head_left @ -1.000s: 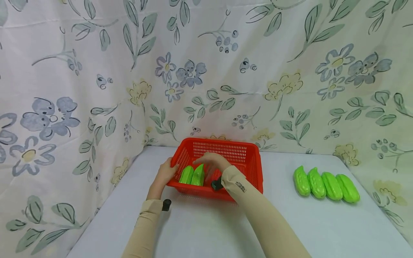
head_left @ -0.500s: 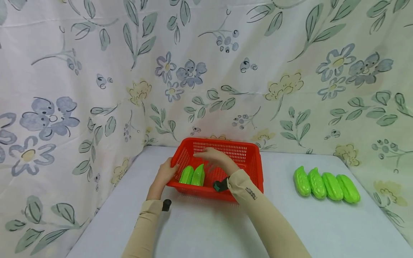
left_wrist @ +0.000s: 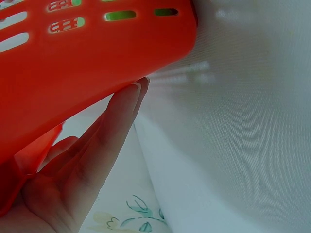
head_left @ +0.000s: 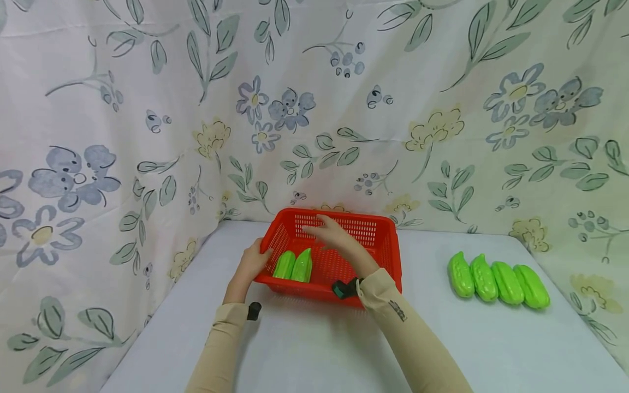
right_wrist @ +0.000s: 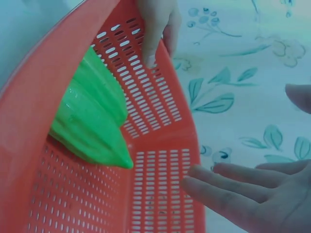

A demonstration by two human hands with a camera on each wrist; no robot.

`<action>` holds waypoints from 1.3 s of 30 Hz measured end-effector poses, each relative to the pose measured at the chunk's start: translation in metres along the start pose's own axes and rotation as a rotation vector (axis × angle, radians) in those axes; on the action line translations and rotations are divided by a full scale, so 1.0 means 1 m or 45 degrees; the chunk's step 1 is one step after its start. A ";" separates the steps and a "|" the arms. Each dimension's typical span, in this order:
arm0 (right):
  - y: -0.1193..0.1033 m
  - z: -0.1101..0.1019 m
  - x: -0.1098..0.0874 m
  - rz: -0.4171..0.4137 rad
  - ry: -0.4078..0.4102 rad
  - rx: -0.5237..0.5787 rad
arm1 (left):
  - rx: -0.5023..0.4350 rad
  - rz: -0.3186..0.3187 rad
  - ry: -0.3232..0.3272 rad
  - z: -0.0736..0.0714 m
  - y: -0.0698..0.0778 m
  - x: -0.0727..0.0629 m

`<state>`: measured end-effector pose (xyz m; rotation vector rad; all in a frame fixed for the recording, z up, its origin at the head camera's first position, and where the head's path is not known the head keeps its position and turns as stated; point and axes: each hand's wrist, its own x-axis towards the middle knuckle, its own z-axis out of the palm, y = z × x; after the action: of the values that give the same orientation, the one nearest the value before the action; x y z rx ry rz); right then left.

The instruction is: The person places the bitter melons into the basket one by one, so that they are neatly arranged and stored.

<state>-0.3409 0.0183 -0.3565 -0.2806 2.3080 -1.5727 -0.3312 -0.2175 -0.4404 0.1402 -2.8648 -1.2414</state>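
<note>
A red plastic basket (head_left: 339, 296) with slotted walls stands on the table. Two glossy green ribbed gourds, like bitter melons, lie side by side at its left end; the right one (head_left: 302, 266) has a pointed tip upward. My left hand (head_left: 252, 263) grips the basket's left rim, its thumb inside and its fingers along the outside wall, as the left wrist view shows. Over the basket's back part hovers my right hand (head_left: 335, 236), fingers spread and holding nothing. In the right wrist view its fingertips (right_wrist: 197, 172) overlap the basket's rim, apart from the gourds (right_wrist: 90, 119).
Several more green gourds (head_left: 501, 283) lie in a row on the white table (head_left: 432, 338) at the right. A floral curtain (head_left: 314, 120) hangs behind the basket and along the left side. Dark wrist cameras sit at both cuffs.
My right hand has risen from beside the gourds in the basket and moved back and right, its fingers spreading. My left hand stays on the rim; the gourds lie still.
</note>
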 end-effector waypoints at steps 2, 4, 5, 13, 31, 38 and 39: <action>0.001 -0.001 -0.002 -0.016 0.029 0.007 | 0.004 0.002 0.004 0.000 0.000 0.000; 0.003 -0.003 -0.005 -0.036 0.055 0.005 | 0.003 0.002 0.005 0.000 0.000 0.000; 0.004 -0.003 -0.006 -0.047 0.066 -0.004 | 0.003 0.001 0.006 0.000 0.000 0.000; 0.013 -0.007 -0.016 -0.091 0.139 0.059 | 0.007 -0.006 0.003 0.000 0.001 -0.001; 0.029 -0.019 -0.029 -0.240 0.215 0.269 | 0.009 -0.005 0.011 0.000 0.000 0.000; 0.030 -0.029 -0.038 -0.223 0.237 0.236 | 0.014 -0.005 0.013 0.001 0.000 0.001; 0.031 -0.031 -0.040 -0.233 0.245 0.228 | 0.015 -0.006 0.012 0.001 0.000 0.000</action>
<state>-0.3150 0.0698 -0.3686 -0.3159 2.3149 -1.9618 -0.3317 -0.2171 -0.4409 0.1523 -2.8654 -1.2216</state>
